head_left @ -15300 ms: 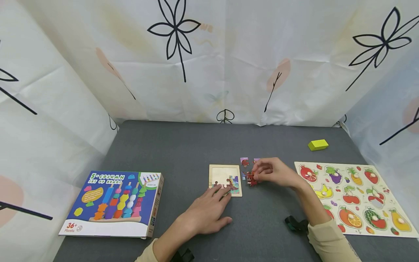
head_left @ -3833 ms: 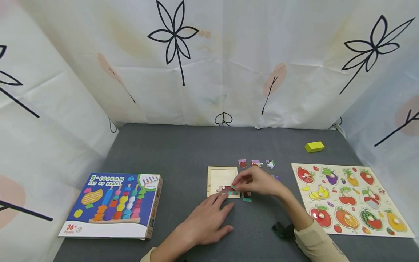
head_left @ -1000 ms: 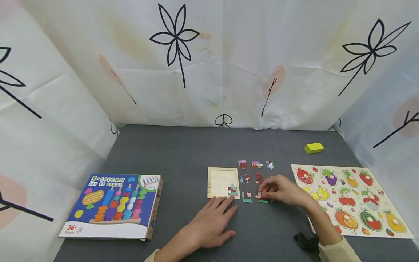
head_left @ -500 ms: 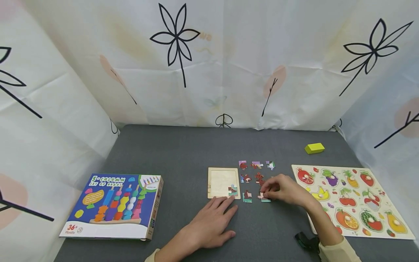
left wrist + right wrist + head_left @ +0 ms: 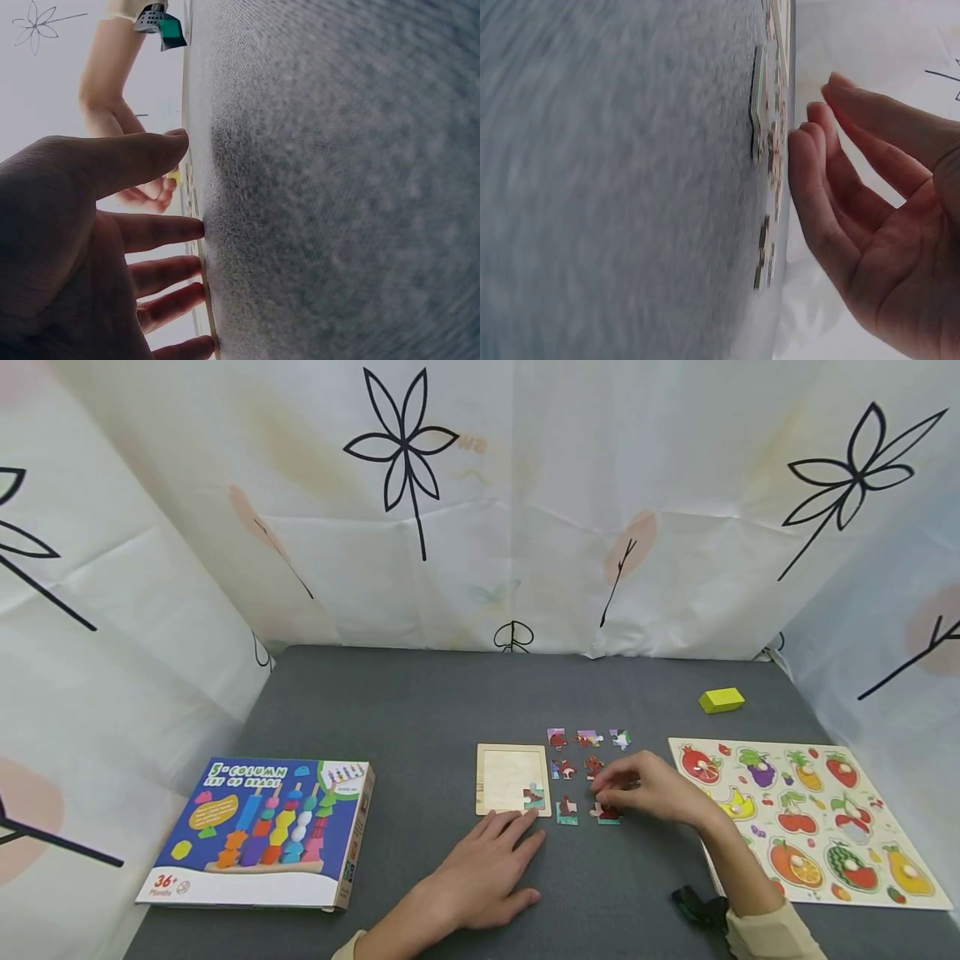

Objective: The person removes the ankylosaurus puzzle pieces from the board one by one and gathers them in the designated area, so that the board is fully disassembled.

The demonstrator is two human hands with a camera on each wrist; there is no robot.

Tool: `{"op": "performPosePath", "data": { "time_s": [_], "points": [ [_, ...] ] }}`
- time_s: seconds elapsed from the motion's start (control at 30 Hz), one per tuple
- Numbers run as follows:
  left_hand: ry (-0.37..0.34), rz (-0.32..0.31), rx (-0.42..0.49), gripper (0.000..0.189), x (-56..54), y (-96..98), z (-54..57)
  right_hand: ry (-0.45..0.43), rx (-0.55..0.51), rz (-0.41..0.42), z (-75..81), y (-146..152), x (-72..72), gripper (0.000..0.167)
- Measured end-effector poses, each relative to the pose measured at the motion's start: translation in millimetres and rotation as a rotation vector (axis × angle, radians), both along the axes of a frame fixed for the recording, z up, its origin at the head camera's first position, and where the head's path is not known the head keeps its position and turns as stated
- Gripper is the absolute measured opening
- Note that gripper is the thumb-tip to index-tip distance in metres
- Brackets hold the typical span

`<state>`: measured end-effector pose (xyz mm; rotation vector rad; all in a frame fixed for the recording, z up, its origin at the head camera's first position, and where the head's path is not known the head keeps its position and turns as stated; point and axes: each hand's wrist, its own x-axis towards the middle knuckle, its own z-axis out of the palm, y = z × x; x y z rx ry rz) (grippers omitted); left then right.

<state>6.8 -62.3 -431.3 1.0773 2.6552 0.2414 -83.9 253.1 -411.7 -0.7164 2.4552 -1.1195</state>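
Observation:
The wooden puzzle tray (image 5: 504, 777) lies at the table's middle, with one jigsaw piece (image 5: 533, 796) in its lower right corner. My left hand (image 5: 487, 877) rests flat, its straight fingertips at the tray's near edge. In the left wrist view, the left fingertips (image 5: 193, 228) touch down along that edge. My right hand (image 5: 648, 787) hovers right of the tray, just above a brown and teal jigsaw piece (image 5: 606, 814). The right wrist view shows its fingers (image 5: 806, 161) loosely bent with nothing between them. Beside the tray lie more pieces, including a teal-edged one (image 5: 567, 811).
Loose puzzle pieces (image 5: 588, 738) are laid in rows right of the tray. A fruit puzzle board (image 5: 806, 860) lies at the right, under the right forearm in view. A yellow block (image 5: 722, 700) sits behind it. A blue bead-set box (image 5: 255, 827) stands at the left.
Across the last second, my right fingers lift off the brown and teal piece, which now lies in the bottom row. Earlier, several pieces were in the tray; now it holds one. The left hand stays put.

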Motion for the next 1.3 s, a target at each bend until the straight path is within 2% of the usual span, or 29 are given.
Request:
{"op": "performPosePath", "data": {
  "time_s": [0.2, 0.4, 0.63, 0.93, 1.3],
  "points": [
    [0.041, -0.006, -0.007, 0.068, 1.1, 0.8, 0.2, -0.04, -0.089, 0.033, -0.6, -13, -2.0, 0.017],
    [0.039, -0.011, -0.003, 0.067, 1.5, 0.7, 0.7, -0.075, -0.128, 0.049, -3.9, -31, -5.1, 0.019],
    [0.017, -0.003, 0.002, 0.068, 1.1, 0.2, 1.2, -0.092, -0.145, 0.109, -8.4, -51, -11.3, 0.017],
    [0.013, -0.003, -0.001, 0.068, 1.0, 0.1, 0.4, -0.116, -0.097, 0.139, -11.4, -72, -21.3, 0.016],
    [0.022, -0.009, 0.0, 0.067, 1.8, 0.2, 0.3, -0.084, -0.035, 0.129, -11.8, -80, -26.8, 0.013]
  ]
}}
